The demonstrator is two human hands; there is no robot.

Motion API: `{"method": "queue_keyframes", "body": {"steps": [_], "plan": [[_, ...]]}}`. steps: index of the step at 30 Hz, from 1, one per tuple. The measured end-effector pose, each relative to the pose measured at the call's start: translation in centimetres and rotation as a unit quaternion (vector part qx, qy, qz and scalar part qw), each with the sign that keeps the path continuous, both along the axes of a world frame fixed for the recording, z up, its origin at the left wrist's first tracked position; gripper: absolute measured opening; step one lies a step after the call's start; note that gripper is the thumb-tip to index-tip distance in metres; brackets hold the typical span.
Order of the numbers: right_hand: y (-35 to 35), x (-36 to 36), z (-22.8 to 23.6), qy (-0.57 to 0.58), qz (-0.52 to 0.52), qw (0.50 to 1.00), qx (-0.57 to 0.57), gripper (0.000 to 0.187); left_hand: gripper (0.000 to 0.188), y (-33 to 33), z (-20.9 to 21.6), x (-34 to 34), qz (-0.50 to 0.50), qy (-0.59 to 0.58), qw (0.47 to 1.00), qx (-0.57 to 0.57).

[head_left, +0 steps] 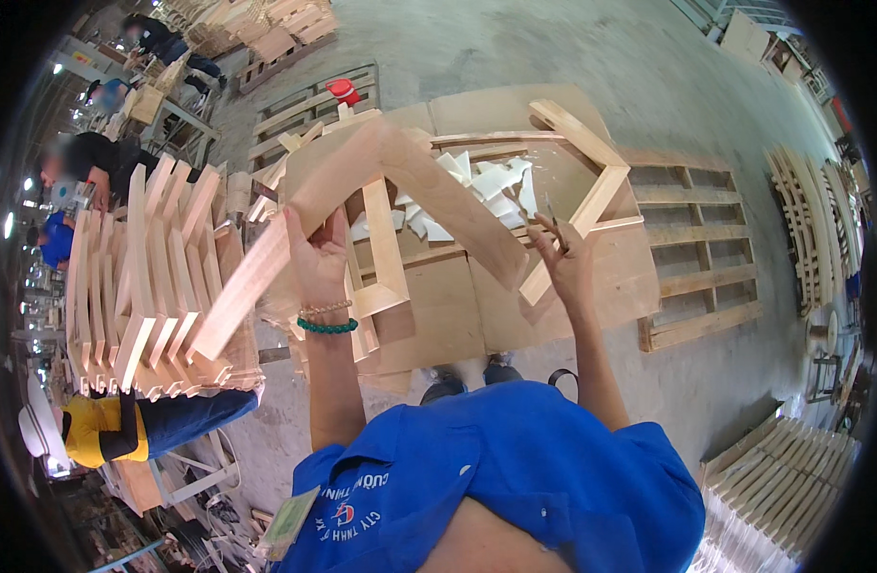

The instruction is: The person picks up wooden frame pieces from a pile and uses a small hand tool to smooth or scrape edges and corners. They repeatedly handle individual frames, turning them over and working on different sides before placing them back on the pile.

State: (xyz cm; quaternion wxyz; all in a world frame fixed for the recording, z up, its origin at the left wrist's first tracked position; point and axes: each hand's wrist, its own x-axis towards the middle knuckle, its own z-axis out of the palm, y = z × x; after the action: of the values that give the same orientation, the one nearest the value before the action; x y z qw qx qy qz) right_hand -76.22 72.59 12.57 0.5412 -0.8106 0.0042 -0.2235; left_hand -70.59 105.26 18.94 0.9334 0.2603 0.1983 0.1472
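My left hand (pixel 316 253) grips an angled wooden frame piece (pixel 266 263) by one of its arms, thumb and fingers closed round it. Its bend is raised toward the far side, and the other arm slants down to the right. My right hand (pixel 564 256) is beside that arm's end, fingers pinched on something thin and dark that I cannot make out. Just beyond it another angled wooden piece (pixel 602 189) lies on the cardboard-covered work surface (pixel 438 325). White torn scraps (pixel 500 191) are heaped in the middle. A further wooden piece (pixel 383 253) rests under my left hand's side.
Angled wooden pieces (pixel 157 277) are stacked on the left, with a person in yellow (pixel 90 430) near them. A wooden pallet (pixel 696 248) lies to the right. Slatted stacks (pixel 792 477) stand at lower right. A red container (pixel 343 91) sits beyond the surface; other people work far left.
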Motion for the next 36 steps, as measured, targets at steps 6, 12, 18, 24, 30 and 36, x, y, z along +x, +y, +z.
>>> {"method": "queue_keyframes", "body": {"steps": [6, 12, 18, 24, 30, 36], "plan": [[-3.1, 0.8, -0.5, 0.098, 0.036, 0.992, 0.063, 0.023, 0.046, 0.8, -2.0, -0.5, -0.071, 0.067, 0.990, 0.101], [-3.2, 0.5, -0.2, 0.169, 0.020, 0.981, 0.097, 0.025, 0.059, -3.6, 2.6, 0.6, -0.058, 0.029, 0.883, 0.465], [-3.5, -1.0, -1.2, 0.242, -0.006, 0.965, 0.105, 0.029, 0.075, -4.2, -4.7, 1.4, -0.117, 0.098, 0.759, 0.633], [-6.6, -2.3, -2.9, 0.265, -0.021, 0.963, 0.043, 0.029, 0.077, 0.5, -12.6, 3.1, -0.213, 0.195, 0.657, 0.696], [-5.8, -2.7, -3.7, 0.281, -0.025, 0.957, 0.074, 0.033, 0.080, 3.0, -14.7, 5.6, -0.201, 0.312, 0.593, 0.715], [-3.4, -2.5, -3.9, 0.296, -0.011, 0.953, 0.066, 0.032, 0.086, 2.0, -13.9, 6.8, -0.285, 0.347, 0.572, 0.687]]}}
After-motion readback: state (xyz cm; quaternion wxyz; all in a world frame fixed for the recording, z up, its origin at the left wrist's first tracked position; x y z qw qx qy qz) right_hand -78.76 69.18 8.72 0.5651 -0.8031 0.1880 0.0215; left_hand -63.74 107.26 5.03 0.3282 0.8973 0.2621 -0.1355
